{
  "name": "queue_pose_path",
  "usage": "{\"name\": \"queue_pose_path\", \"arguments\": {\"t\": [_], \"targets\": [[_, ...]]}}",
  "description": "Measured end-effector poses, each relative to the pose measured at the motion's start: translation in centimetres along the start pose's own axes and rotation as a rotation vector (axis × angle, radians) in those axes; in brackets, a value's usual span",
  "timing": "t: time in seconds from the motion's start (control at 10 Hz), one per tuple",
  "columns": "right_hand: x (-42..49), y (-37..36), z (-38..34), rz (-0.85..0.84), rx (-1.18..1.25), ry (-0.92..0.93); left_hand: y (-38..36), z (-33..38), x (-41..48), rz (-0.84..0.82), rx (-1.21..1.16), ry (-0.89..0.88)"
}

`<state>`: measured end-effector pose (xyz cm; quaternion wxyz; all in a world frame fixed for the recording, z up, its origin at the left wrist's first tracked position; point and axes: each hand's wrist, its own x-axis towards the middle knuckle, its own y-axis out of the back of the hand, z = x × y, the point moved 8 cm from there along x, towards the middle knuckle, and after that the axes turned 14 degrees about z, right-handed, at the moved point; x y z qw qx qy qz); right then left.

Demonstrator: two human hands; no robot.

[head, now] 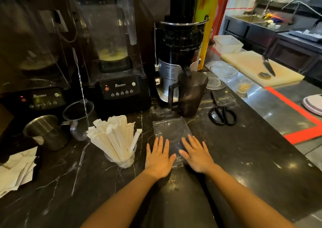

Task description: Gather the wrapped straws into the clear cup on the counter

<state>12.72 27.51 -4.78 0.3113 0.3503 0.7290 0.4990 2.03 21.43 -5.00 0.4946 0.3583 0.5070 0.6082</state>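
Both bare forearms rise from the bottom edge toward the centre of the frame. The left hand (pixel 159 160) and right hand (pixel 197 155) lie palm-down, side by side, fingers (pixel 161 143) spread flat, gripping nothing.

"Blenders" is printed on both blender bases (pixel 120 88) (pixel 39 97); the juicer (pixel 179 50) label is unclear.

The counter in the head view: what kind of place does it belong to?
Most likely a drinks or juice bar's work counter. Two Blenders-brand blenders stand beside a black juicer, and a clear cup holds wrapped straws.
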Motion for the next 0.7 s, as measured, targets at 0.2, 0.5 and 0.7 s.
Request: {"name": "queue_pose_path", "arguments": {"t": [0.2, 0.5, 0.7], "targets": [[-0.4, -1.7, 1.2, -0.093, -0.129, 0.030, -1.7, -0.9, -0.8, -0.078, 0.047, -0.009], [-0.8, -0.8, 1.0, -0.145, -0.116, 0.033, -1.1, -0.7, -0.6, -0.148, -0.055, 0.032], [0.1, 4.2, -0.4, -0.020, 0.068, 0.002, 2.3, 0.6, 0.9, -0.154, -0.331, 0.127]]}}
